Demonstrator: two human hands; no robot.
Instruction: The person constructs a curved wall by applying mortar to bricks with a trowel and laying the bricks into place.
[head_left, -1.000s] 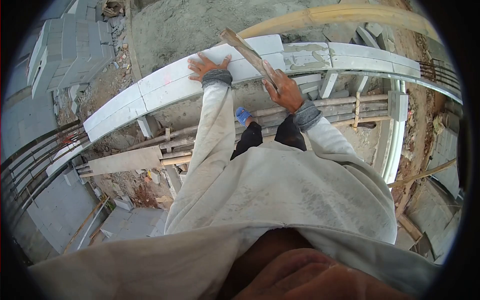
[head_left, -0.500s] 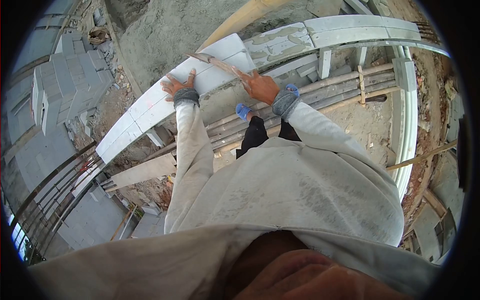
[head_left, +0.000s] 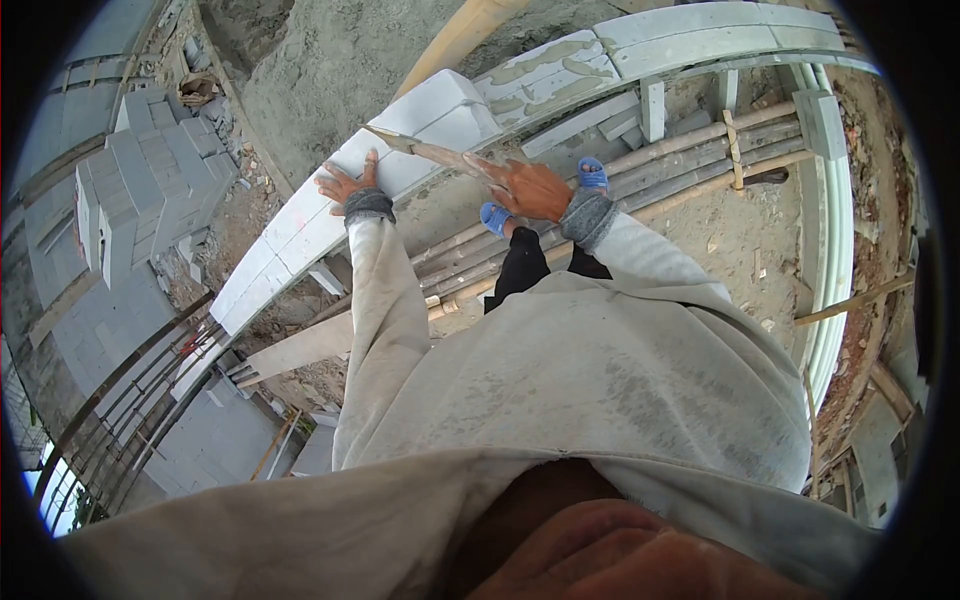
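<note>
My left hand (head_left: 350, 185) lies with spread fingers on a row of pale blocks (head_left: 285, 235) topping a low curved wall. My right hand (head_left: 530, 188) is closed around the wooden handle of a tool (head_left: 430, 152) with a narrow, tapering end. The tool slants across the wall top, its tip pointing left, just beyond my left hand. A white block (head_left: 440, 100) sits beyond the tool, at the end of the row. To its right, smeared grey mortar (head_left: 550, 72) covers part of the wall top.
Bamboo poles (head_left: 680, 165) run along the ground near my blue sandals (head_left: 592, 175). A thick bamboo pole (head_left: 455, 40) leans beyond the wall. Grey blocks (head_left: 150, 190) are stacked at left, with metal bars (head_left: 130, 400) below. Pale pipes (head_left: 835, 260) run down the right.
The view has shifted slightly. My right hand and the tool have moved a little toward my body, while my left hand stays pressed on the blocks.
</note>
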